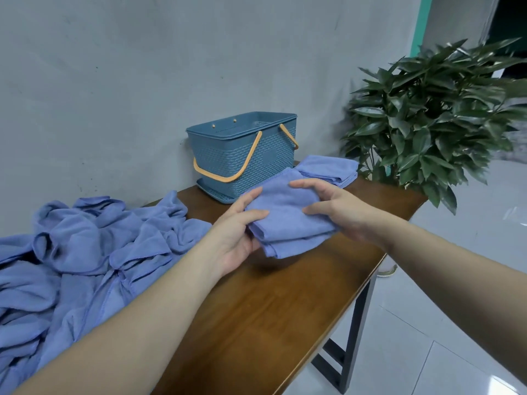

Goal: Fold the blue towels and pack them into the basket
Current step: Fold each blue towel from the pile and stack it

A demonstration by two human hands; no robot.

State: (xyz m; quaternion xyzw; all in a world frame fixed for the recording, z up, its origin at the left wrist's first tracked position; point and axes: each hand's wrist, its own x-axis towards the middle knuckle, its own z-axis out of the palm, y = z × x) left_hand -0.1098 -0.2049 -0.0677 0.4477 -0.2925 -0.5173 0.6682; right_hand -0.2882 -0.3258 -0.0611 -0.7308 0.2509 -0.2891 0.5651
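Both hands, left grip (238, 226) and right grip (328, 205), clasp the folded towel (285, 215) from its sides above the worktop (256, 309); the basket (242, 146) stands directly beyond it, slightly left.

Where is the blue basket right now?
The basket stands at the table's far end by the wall, just behind the folded towel both hands hold.

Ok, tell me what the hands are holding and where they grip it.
Both hold one folded blue towel above the table: left hand grips its left edge, right hand its right edge.
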